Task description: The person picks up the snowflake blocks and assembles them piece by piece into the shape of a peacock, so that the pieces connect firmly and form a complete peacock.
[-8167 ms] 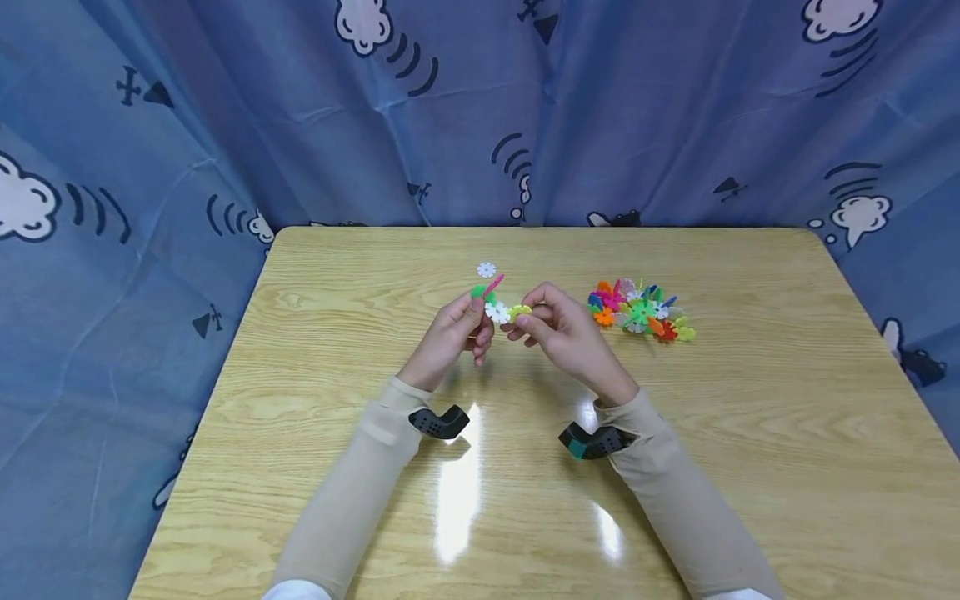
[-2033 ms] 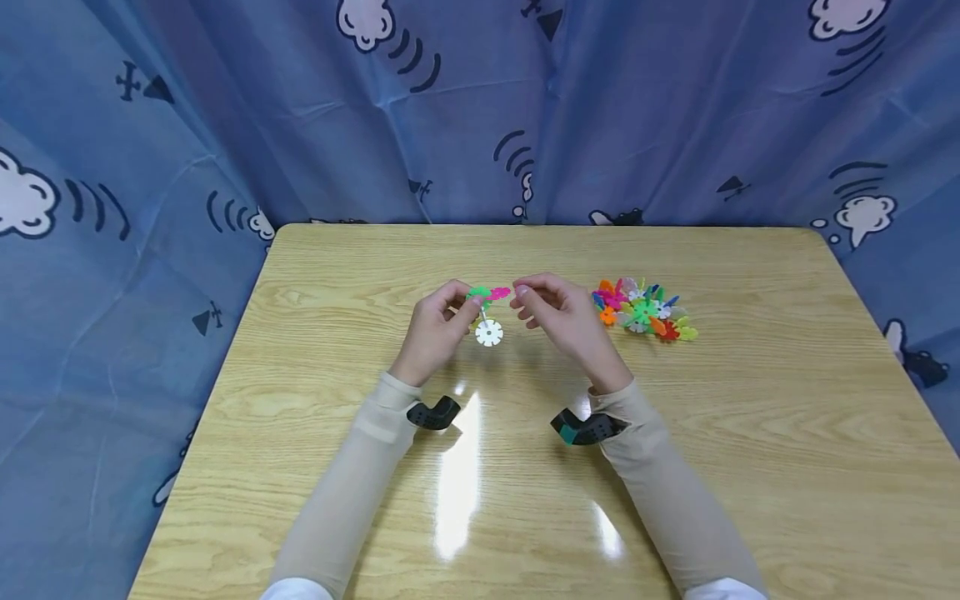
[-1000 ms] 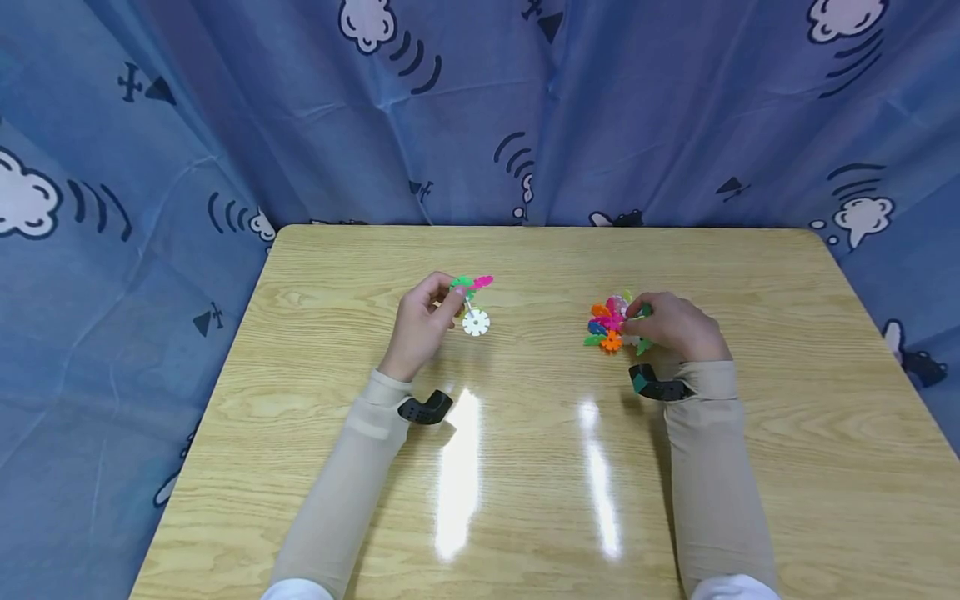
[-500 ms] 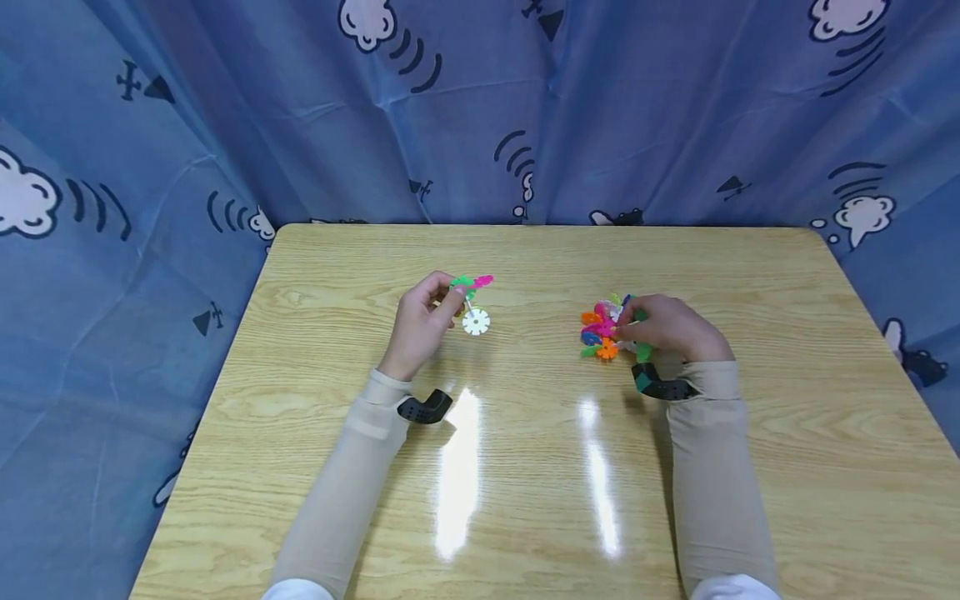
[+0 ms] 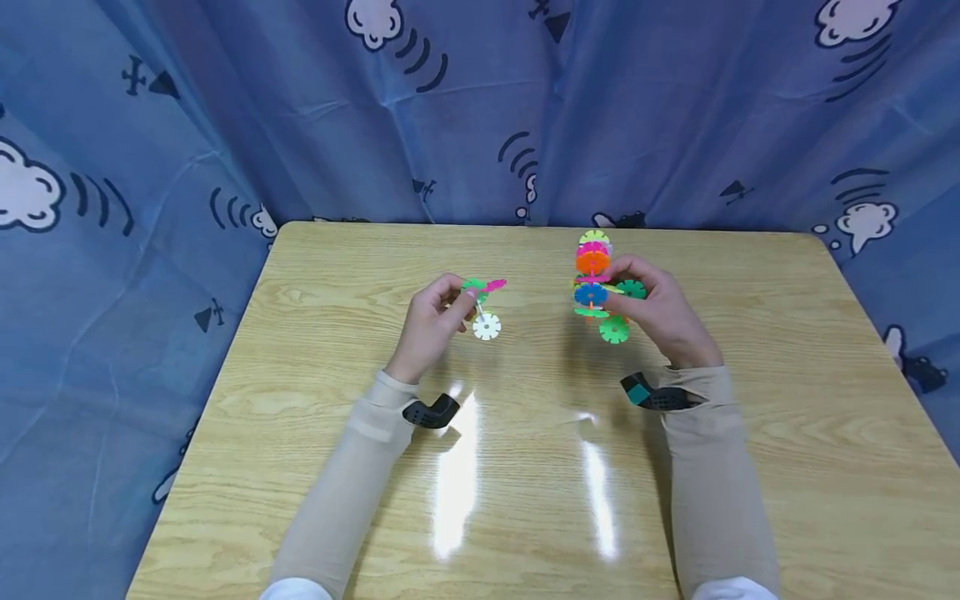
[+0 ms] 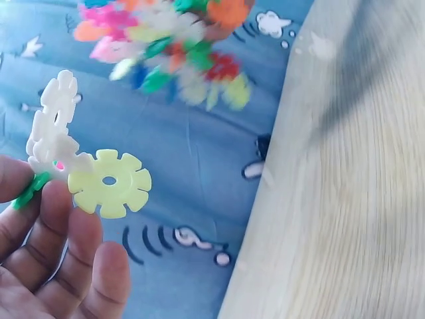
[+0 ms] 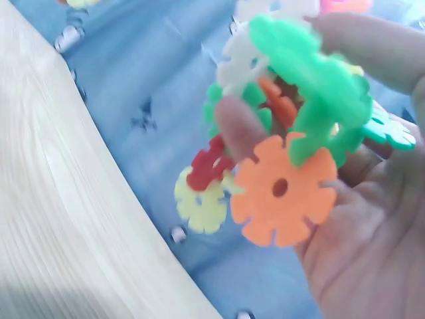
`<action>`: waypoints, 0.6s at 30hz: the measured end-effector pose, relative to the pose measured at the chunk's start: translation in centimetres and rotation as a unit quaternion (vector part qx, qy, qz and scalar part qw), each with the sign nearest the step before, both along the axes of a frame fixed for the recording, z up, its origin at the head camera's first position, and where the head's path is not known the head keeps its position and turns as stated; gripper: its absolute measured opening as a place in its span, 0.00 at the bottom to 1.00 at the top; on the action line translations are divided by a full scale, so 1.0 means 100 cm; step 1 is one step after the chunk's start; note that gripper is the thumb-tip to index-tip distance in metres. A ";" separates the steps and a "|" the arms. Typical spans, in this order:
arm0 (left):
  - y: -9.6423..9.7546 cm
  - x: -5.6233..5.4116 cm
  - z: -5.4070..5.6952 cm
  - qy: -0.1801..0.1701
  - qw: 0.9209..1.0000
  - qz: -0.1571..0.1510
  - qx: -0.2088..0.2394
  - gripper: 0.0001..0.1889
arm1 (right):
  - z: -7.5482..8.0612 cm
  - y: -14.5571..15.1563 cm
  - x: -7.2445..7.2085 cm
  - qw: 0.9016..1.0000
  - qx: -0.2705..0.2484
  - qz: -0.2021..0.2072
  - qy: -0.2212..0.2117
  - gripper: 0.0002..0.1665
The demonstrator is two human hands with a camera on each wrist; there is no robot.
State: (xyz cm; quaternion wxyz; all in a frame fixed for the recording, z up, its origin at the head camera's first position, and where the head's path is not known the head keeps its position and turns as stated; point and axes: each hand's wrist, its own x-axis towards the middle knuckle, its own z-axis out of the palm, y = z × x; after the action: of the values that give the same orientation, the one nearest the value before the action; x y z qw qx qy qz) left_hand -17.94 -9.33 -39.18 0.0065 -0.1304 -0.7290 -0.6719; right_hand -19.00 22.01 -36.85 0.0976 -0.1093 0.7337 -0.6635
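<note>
In the head view, my left hand (image 5: 429, 329) pinches a small group of interlocking snowflake discs. It has a green disc (image 5: 472, 288), a pink disc (image 5: 495, 285) and a white disc (image 5: 487, 326); a pale yellow disc (image 6: 109, 183) shows beside the fingers in the left wrist view. My right hand (image 5: 667, 323) grips a larger cluster of joined snowflake discs, held up above the table. Orange (image 5: 592, 262), blue (image 5: 591, 295) and green discs (image 5: 614, 330) face the head camera. An orange disc (image 7: 282, 189) lies before the palm in the right wrist view. The two clusters are apart.
Both hands are over a wood-grain table (image 5: 525, 500). A blue patterned curtain (image 5: 480, 108) hangs behind its far edge and along the left side. Black wrist cameras (image 5: 431, 412) are strapped to both sleeves.
My right hand has left the small group, gone right, gripped the big cluster and raised and turned it. The loose white disc seen earlier on the table is gone from there. My left hand keeps its group.
</note>
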 end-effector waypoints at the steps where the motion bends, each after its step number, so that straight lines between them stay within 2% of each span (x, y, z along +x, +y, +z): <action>1: 0.002 0.002 0.001 0.000 1.000 -0.004 0.000 0.09 | 0.001 -0.005 0.001 1.000 -0.021 0.008 0.007 0.15; 6: 0.010 0.011 0.011 0.014 0.999 -0.029 -0.020 0.08 | 0.006 -0.024 0.007 0.995 -0.078 0.052 0.020 0.24; 12: 0.012 0.018 0.021 0.063 0.995 -0.040 -0.060 0.07 | 0.009 -0.037 0.014 0.996 -0.058 0.064 0.025 0.24; 18: 0.010 0.019 0.021 0.077 0.993 -0.047 -0.079 0.09 | 0.011 -0.046 0.015 0.996 -0.045 0.077 0.017 0.23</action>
State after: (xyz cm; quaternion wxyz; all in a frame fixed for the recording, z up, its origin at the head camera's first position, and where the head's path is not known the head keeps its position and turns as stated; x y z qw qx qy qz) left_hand -16.05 -8.35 -37.08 0.0210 -0.2162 -0.7703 -0.5995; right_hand -17.45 17.45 -35.73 0.1312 -0.1813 0.6941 -0.6843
